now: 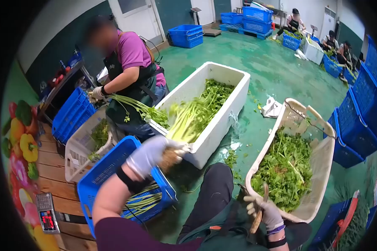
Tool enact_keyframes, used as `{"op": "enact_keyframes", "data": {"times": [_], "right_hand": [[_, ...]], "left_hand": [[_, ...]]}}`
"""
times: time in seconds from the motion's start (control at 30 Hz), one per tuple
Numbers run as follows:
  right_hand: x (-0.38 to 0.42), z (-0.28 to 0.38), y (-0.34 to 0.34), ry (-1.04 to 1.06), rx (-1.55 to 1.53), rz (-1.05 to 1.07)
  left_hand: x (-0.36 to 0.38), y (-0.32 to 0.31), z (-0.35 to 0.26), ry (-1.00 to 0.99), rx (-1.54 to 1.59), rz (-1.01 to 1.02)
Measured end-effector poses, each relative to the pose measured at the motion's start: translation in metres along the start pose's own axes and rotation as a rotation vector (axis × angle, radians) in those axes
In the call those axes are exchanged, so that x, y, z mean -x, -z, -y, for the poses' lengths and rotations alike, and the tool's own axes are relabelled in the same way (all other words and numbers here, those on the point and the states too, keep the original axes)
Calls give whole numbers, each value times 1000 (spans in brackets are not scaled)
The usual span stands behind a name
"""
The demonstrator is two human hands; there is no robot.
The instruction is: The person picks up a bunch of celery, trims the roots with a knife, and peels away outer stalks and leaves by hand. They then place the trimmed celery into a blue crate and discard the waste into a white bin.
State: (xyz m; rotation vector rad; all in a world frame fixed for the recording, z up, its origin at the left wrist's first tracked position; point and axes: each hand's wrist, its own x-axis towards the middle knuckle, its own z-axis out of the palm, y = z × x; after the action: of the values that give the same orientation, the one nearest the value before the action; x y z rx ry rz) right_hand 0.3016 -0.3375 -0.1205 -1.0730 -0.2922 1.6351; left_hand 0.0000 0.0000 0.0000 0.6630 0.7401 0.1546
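My left hand (148,157), in a pale glove, is closed around the root end of a celery bunch (186,123). Brown roots hang below the fingers, and the stalks and leaves, blurred by motion, reach over the white foam box (245,83). More leafy celery (218,94) lies inside that box. My right hand (270,213), also gloved, grips a knife-like tool (259,215) with a brown wooden handle; its blade is hard to make out. Close to this hand is a cream basket (255,167) heaped with green leaves (287,171).
A blue crate (88,182) with celery stalks stands at my left. Opposite, a co-worker (130,71) holds more celery (134,104) beside a white basket (73,157). Stacked blue crates (358,108) rise at right. Leaf scraps (231,159) litter the wet green floor (289,79).
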Motion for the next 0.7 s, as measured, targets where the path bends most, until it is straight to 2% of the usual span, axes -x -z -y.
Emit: {"op": "enact_keyframes", "data": {"times": [0.03, 0.1, 0.17, 0.23, 0.3, 0.37, 0.43, 0.5, 0.57, 0.63, 0.7], "right_hand": [[-2, 12, -21, 39, 32, -41], [8, 19, -45, 121, 99, -82], [14, 34, -60, 152, 155, -170], [26, 39, -69, 205, 277, -266], [30, 34, -63, 302, 363, -342], [35, 37, -63, 350, 426, -414], [33, 28, -49, 503, 446, -518], [22, 14, -33, 618, 312, -550], [24, 18, -24, 585, 366, -535], [12, 7, -6, 613, 352, -526], [3, 2, 1, 651, 341, -517]], "left_hand": [[-6, -12, 20, 14, 211, 183], [1, -89, 76, -140, 209, 43], [-25, -132, 123, -252, 172, 46], [-65, -148, 167, -210, 402, 89], [-98, -160, 200, -163, 490, 220], [-131, -172, 228, -116, 533, 158], [-141, -194, 241, -159, 529, 156], [-144, -203, 244, -68, 519, 206], [-155, -203, 248, -99, 466, 271], [-164, -200, 253, -42, 467, 326], [-164, -206, 252, -126, 400, 325]]}}
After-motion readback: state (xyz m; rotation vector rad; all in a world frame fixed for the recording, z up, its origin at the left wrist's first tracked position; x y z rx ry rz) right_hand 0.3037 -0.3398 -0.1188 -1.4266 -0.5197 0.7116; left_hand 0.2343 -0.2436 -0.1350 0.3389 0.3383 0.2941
